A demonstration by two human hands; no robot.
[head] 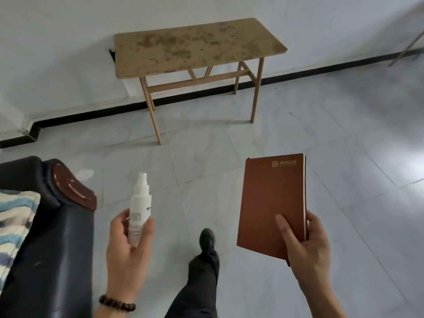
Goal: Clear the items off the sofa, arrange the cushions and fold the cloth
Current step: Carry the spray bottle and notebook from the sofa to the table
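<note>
My left hand (128, 249) grips a white spray bottle (138, 203) upright by its lower half, nozzle on top. My right hand (307, 246) holds a brown notebook (270, 203) by its lower right corner, thumb on the cover. Both are held over the floor, in front of a small wooden table (197, 45) that stands against the wall. The dark sofa (52, 237) lies at the lower left, with only its armrest end in view. A patterned blue, white and cream cloth (13, 223) lies on its seat.
Grey tiled floor (298, 138) stretches between me and the table. The table top is stained and bare. My own leg and black shoe (206, 242) step forward between my hands. A thin pole (406, 47) leans at the far right. A black skirting runs along the white wall.
</note>
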